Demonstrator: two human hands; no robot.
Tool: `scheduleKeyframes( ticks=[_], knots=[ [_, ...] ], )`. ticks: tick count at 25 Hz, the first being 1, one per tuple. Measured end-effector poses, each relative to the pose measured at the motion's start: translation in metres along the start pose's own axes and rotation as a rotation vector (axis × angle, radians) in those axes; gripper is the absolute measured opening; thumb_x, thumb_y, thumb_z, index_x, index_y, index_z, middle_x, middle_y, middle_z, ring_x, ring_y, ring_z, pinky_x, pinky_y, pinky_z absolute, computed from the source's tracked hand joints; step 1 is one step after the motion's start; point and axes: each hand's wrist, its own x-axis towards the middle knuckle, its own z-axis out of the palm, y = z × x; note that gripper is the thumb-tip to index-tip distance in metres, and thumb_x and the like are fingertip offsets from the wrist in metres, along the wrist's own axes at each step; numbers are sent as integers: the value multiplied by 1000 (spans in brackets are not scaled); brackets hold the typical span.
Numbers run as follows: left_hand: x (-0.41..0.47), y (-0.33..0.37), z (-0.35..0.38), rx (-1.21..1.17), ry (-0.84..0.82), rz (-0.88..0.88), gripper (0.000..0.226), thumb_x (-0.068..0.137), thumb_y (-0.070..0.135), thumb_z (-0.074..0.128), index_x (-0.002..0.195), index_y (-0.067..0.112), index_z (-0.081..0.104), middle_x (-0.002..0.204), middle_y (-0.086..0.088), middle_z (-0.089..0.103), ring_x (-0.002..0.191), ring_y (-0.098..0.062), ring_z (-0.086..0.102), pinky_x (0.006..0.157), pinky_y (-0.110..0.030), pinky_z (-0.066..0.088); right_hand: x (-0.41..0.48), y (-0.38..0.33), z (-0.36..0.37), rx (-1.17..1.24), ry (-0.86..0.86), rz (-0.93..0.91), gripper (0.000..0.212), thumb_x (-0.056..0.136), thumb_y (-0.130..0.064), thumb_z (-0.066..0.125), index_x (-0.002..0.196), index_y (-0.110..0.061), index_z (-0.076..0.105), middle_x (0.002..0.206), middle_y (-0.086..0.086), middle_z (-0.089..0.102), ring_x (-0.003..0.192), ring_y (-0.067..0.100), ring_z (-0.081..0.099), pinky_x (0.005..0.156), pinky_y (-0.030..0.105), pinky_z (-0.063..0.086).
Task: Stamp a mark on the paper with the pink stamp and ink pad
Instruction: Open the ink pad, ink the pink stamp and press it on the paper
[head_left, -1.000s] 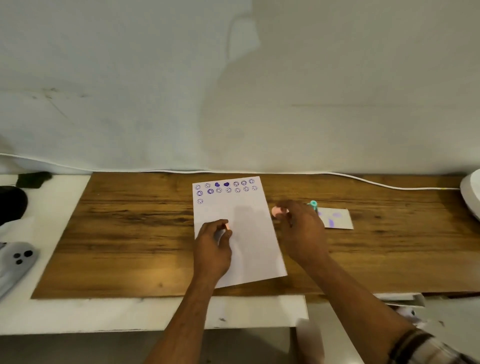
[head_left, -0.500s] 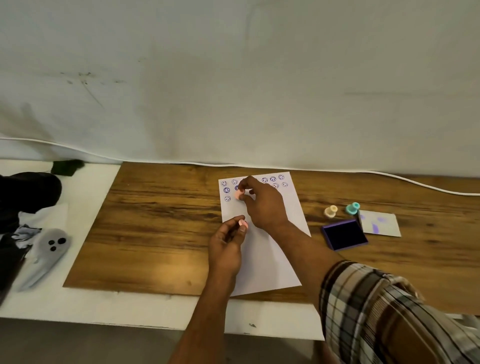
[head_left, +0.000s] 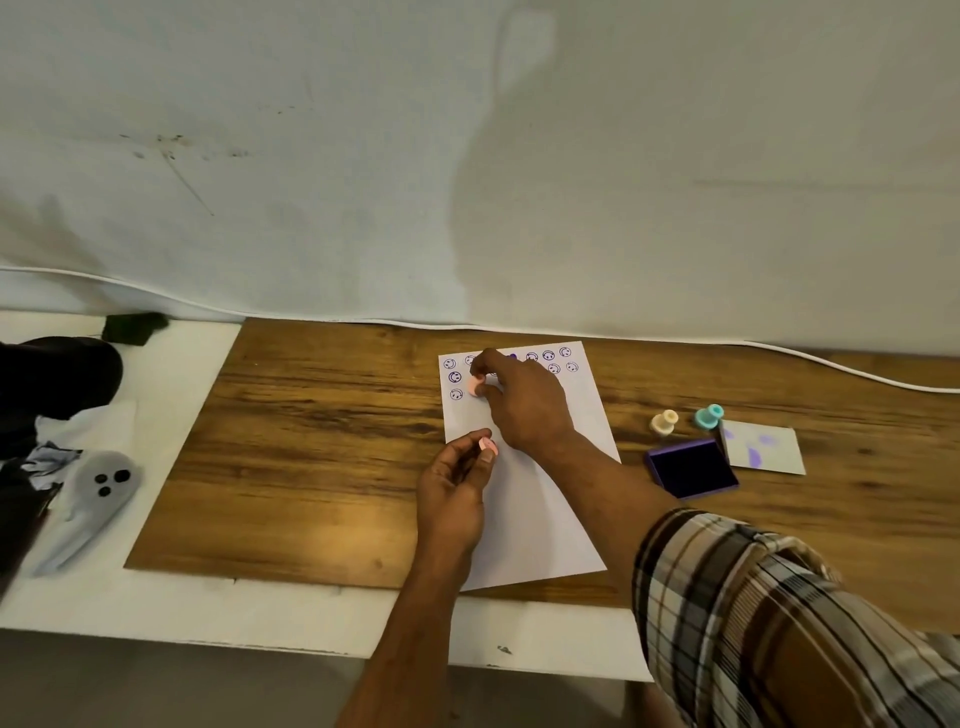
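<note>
A white paper (head_left: 540, 499) lies on the wooden board, with rows of purple smiley marks along its far edge. My right hand (head_left: 524, 402) reaches across it and grips the pink stamp (head_left: 475, 386), which is down on the sheet near the top left, beside the marks. My left hand (head_left: 457, 486) rests at the paper's left edge and pinches a small pink cap (head_left: 488, 445) between thumb and fingers. The open purple ink pad (head_left: 693, 467) sits to the right of the paper.
A cream stamp (head_left: 664, 421) and a teal stamp (head_left: 709, 415) stand behind the ink pad, next to a small ink-stained card (head_left: 763, 447). A white cable (head_left: 831, 364) runs along the wall. A grey case (head_left: 98, 488) and dark items lie at the left.
My right hand carried the pink stamp from near the ink pad leftwards to the paper's top left and holds it there. The left hand stayed at the paper's edge with the cap.
</note>
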Motion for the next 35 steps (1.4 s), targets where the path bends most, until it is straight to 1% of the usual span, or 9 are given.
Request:
scheduleKeyframes(
  ticks=[2, 5, 12, 15, 17, 20, 22, 28, 35],
  knots=[
    [0, 0, 0, -12, -6, -7, 19, 92, 22, 74, 108, 31, 77, 109, 22, 77, 104, 3, 70, 78, -12, 55, 1, 0, 2, -29, 8, -20, 16, 97, -20, 67, 110, -29, 65, 98, 3, 76, 88, 28, 61, 64, 32, 42],
    [0, 0, 0, -16, -2, -17, 23, 92, 23, 73, 114, 26, 77, 116, 16, 77, 109, -1, 69, 83, -15, 53, 4, -4, 2, -154, 9, -81, 23, 91, -12, 68, 107, -27, 61, 88, 4, 72, 93, 30, 55, 62, 39, 52],
    [-2, 1, -1, -33, -15, -25, 29, 93, 22, 72, 122, 21, 75, 125, 8, 75, 116, -8, 67, 93, -25, 53, 12, -13, 0, -272, -86, -183, 43, 76, 5, 73, 111, -15, 56, 98, 11, 73, 104, 35, 55, 65, 39, 49],
    [-3, 3, -1, -13, -7, -32, 28, 92, 26, 73, 120, 23, 75, 124, 12, 75, 114, -4, 67, 86, -18, 53, 13, -13, -7, -246, -141, -144, 36, 83, 3, 70, 110, -15, 55, 98, 12, 70, 102, 35, 57, 69, 41, 52],
    [-3, 3, -1, -16, -7, -25, 22, 91, 24, 75, 113, 28, 78, 117, 17, 77, 111, -1, 68, 81, -12, 53, 6, -8, -16, -19, 1, 14, 24, 91, -4, 69, 109, -16, 60, 99, 7, 73, 98, 29, 62, 77, 42, 54],
    [1, 4, 1, -39, 16, -13, 23, 89, 14, 77, 108, 27, 78, 109, 16, 79, 109, -3, 70, 80, -13, 57, -32, 1, -48, 781, 455, 495, 22, 88, -8, 81, 104, -18, 69, 96, -3, 80, 94, 18, 74, 71, 36, 60],
    [2, 8, 3, -46, 18, 1, 24, 87, 11, 78, 109, 21, 78, 110, 9, 79, 110, -10, 72, 87, -22, 58, -78, 11, -74, 1039, 483, 682, 26, 86, -13, 86, 102, -30, 74, 97, -9, 82, 93, 14, 77, 61, 23, 60],
    [-23, 16, 21, 145, -217, -25, 26, 82, 25, 84, 108, 29, 82, 109, 13, 80, 106, -9, 73, 99, -37, 57, -175, 14, -106, 878, 361, 687, 30, 72, -40, 83, 101, -35, 80, 107, -10, 80, 98, 11, 75, 63, 18, 60],
    [-38, 17, 38, 298, -357, 15, 31, 87, 19, 78, 117, 18, 79, 117, 4, 79, 112, -16, 71, 107, -45, 53, -175, 23, -94, 776, 320, 589, 25, 82, -29, 84, 106, -37, 79, 102, -25, 78, 102, 0, 71, 86, 32, 62]
  ],
)
